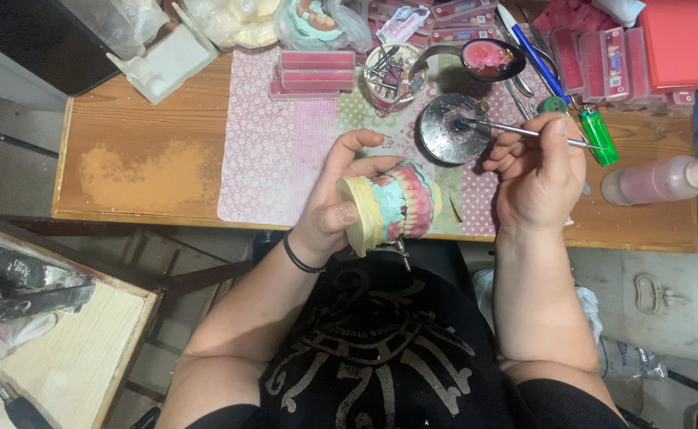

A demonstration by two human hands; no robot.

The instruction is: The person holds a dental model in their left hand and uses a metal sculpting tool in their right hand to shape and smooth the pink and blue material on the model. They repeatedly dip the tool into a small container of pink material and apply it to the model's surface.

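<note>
Left hand [334,208] clamped around a cream plaster dental cast with pink and turquoise wax and a row of teeth [392,208], held at the near edge of the bench, just above the lap. Right hand [541,171] closed in a pen grip on a thin metal hand instrument [523,132], tip resting in a round shallow metal dish [450,131]. Hands apart, cast between them.

Work surface: brown wooden bench top [150,159], worn pale patch at left, centre covered by a pink floral patterned mat [265,159]. On the mat: stacked flat pink wax boxes [315,73] and a small cup of burs and tools [391,77]. Beyond the dish, a dark spoon holding pink material [488,59]. At right: a green lighter [598,135], a clear squeeze bottle of pinkish liquid [659,179], more red cases [678,44].

Surroundings: grey concrete floor, second low table at lower left, contents possibly dark tools, too blurred to confirm.
</note>
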